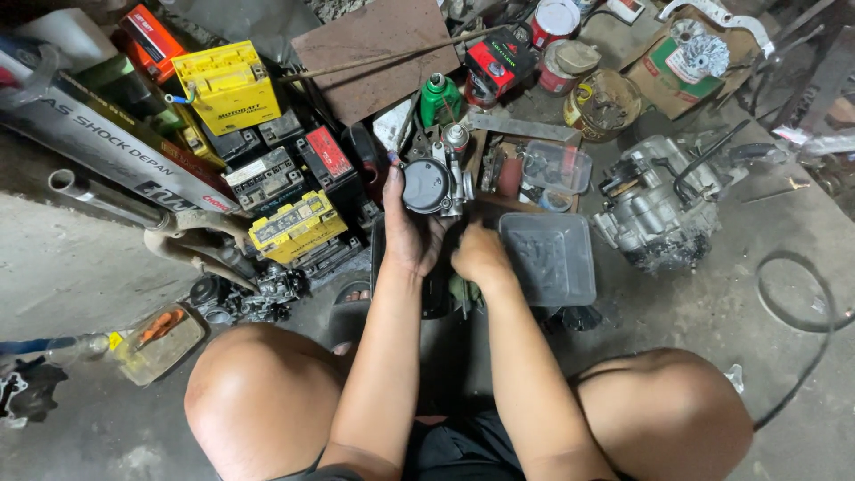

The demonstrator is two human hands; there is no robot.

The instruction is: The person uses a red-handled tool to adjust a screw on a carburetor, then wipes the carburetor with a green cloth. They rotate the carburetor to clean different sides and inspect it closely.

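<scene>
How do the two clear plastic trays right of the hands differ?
The near clear tray is larger and lies beside the right hand; the far clear tray is smaller and sits farther back among parts. The near one looks shallower and nearly bare; the far one holds small dark bits. Both are rectangular and transparent.

A stained grey concrete floor [80, 276] carries everything. On it at upper left lie yellow batteries [230, 85] and black batteries [267, 174], crowded together, with a long silver fork tube [107, 147] slanting beside them. A clear plastic tray [550, 258] sits at centre, a smaller clear box [557, 167] just beyond it. An engine block [657, 205] rests to the right (grimy, with a black cable [806, 303] looping near it). A brown board [374, 55] and rusty tins [601, 102] lie farther back.
</scene>
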